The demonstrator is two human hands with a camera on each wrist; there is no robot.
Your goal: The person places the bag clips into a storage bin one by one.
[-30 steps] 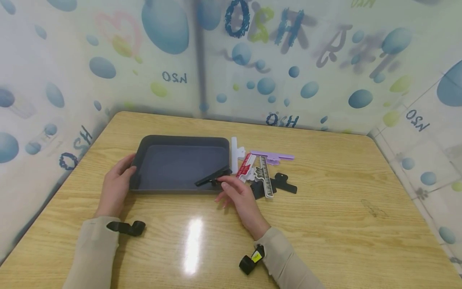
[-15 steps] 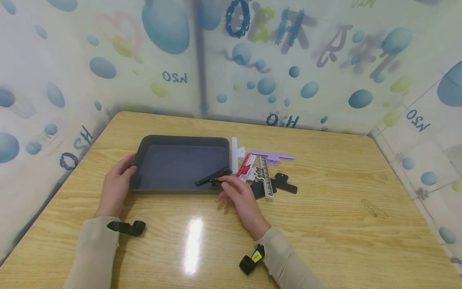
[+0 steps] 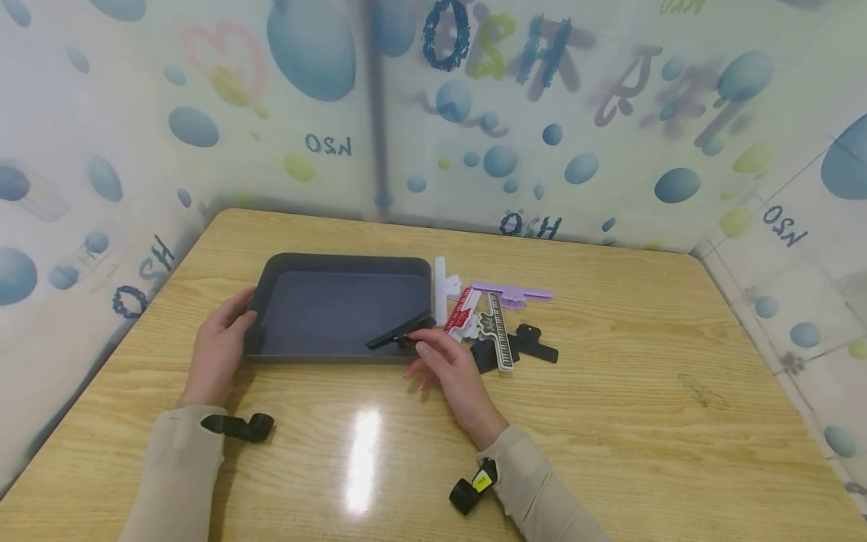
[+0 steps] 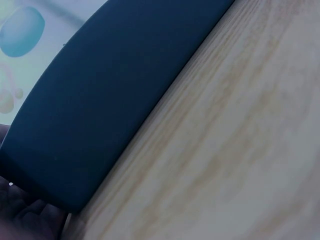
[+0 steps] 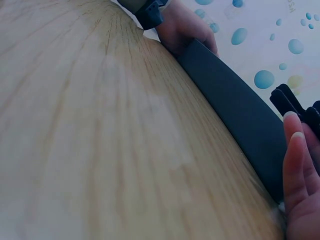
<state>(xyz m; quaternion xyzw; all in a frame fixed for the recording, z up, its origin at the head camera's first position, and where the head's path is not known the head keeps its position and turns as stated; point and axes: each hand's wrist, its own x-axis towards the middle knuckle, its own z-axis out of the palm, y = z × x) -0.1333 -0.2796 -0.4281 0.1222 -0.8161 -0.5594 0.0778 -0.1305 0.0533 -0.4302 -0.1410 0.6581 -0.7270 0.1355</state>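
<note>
In the head view, my left hand (image 3: 220,342) holds the dark grey tray (image 3: 305,360) by its left end, the thumb at the rim. The left wrist view has the tray's outer wall (image 4: 100,95) filling much of it, a bit of the hand at lower left. Over the tray's front right corner, my right hand (image 3: 454,376) pinches a long black clip (image 3: 400,332), which slants above the tray floor. The right wrist view catches this clip (image 5: 285,100) above the rim, at my fingertips.
Right of the tray lie a white clip (image 3: 440,293), a red-and-white clip (image 3: 463,309), a purple clip (image 3: 515,292), a piano-key patterned clip (image 3: 500,331) and black clips (image 3: 538,349), some overlapping. Patterned walls stand behind the wooden table (image 3: 643,421) and along its sides.
</note>
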